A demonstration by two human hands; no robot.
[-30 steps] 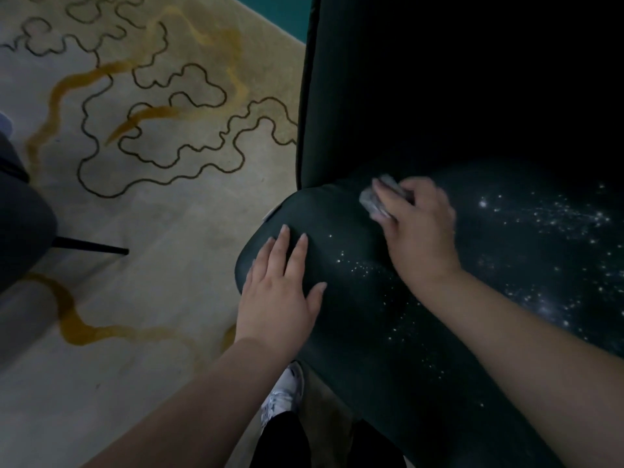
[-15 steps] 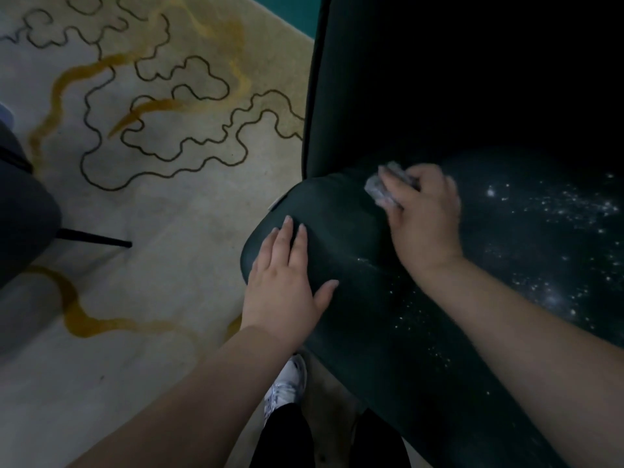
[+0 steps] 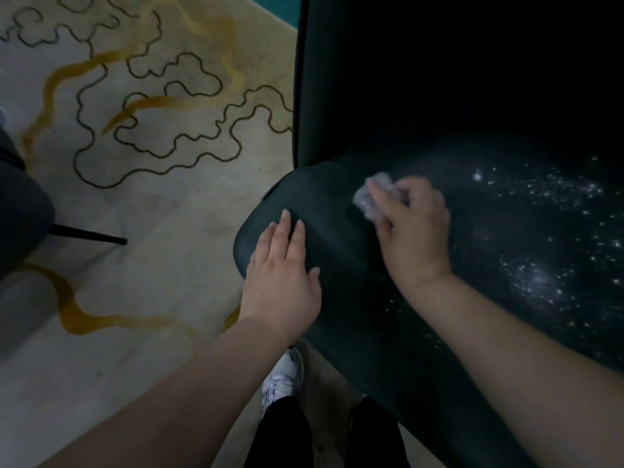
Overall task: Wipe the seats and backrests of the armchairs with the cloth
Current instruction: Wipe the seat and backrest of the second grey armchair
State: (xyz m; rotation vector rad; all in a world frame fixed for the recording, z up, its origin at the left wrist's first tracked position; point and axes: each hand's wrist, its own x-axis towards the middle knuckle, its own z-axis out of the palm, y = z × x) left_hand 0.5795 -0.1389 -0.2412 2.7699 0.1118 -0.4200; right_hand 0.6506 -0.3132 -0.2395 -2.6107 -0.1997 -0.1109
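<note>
At the seat's (image 3: 354,265) far-left corner, right hand (image 3: 413,231) bunching the cloth (image 3: 369,197) against the dark cushion; left hand (image 3: 283,275) flat, fingers straight, bracing the near edge. White specks (image 3: 540,282) to the right unwiped; backrest (image 3: 371,79) seemingly untouched. Early going.

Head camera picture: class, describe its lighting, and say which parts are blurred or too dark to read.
Head view: dim and uneven; the patterned carpet is brightest, the armchair backrest nearly black, its detail unreadable; white specks show on the seat; the cloth and right hand look slightly motion-blurred; the left hand is sharper.
</note>
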